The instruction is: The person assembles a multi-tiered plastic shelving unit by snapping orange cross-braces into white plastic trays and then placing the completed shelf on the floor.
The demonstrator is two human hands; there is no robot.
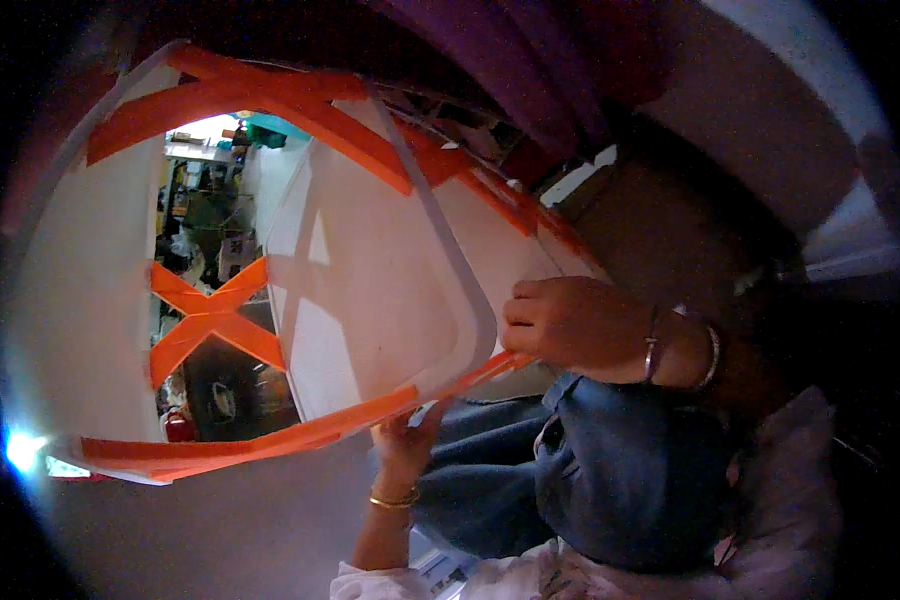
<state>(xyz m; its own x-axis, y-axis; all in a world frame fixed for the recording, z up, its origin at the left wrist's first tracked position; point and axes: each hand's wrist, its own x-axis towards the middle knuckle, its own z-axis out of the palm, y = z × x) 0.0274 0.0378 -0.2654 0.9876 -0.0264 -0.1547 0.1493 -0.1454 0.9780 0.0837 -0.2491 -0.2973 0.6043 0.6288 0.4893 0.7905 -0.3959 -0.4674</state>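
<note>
A large white panel-like piece (390, 250) with a rounded, raised rim fills the left and middle. Orange strips (270, 435) run along its near edge and cross at its far end. My left hand (407, 440), a gold bangle at its wrist, holds the near edge from below; its fingertips are partly hidden behind the strip. My right hand (565, 325), wearing two bracelets, has curled fingers at the right end of the piece, close to an orange strip. Whatever lies between those fingers is hidden.
An orange X of strips (210, 312) spans a gap at left, where cluttered shelves (210, 210) and a red object (178, 425) show. Blue cloth (630, 470) covers my lap. Purple fabric (530, 70) hangs at the back. A bright light (22, 452) glares at far left.
</note>
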